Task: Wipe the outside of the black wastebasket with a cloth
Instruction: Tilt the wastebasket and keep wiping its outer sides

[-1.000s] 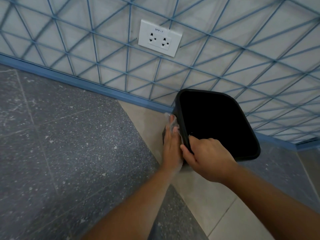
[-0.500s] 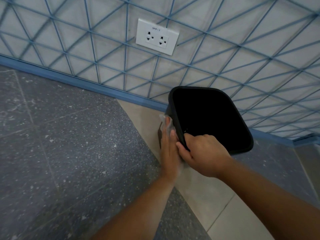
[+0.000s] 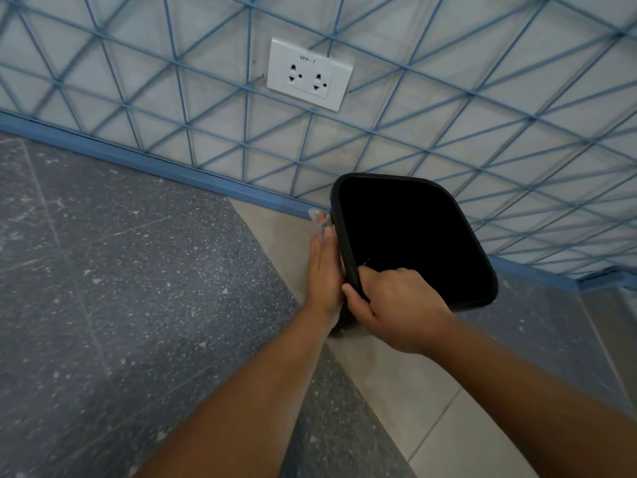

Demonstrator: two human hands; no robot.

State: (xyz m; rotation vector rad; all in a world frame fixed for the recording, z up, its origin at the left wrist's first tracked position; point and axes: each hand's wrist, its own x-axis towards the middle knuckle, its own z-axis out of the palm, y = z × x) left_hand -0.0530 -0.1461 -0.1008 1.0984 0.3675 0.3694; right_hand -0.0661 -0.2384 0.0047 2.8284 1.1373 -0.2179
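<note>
The black wastebasket (image 3: 413, 236) stands on the floor by the wall, its open mouth toward me. My right hand (image 3: 396, 305) grips its near rim, with the thumb outside and the fingers over the edge. My left hand (image 3: 324, 270) lies flat with straight fingers against the basket's left outer side and presses a pale cloth (image 3: 316, 215) to it. Only a small corner of the cloth shows past the fingertips. The left side wall is mostly hidden behind that hand.
A wall with a blue triangle pattern and a blue skirting (image 3: 138, 157) runs behind the basket. On it sits a white double socket (image 3: 308, 74). The floor is dark speckled tile (image 3: 138, 288) on the left and beige tile (image 3: 413, 391) under the basket.
My left hand with the cloth has slid a little along the basket's left side. My right hand keeps its grip on the rim, and the view has shifted slightly.
</note>
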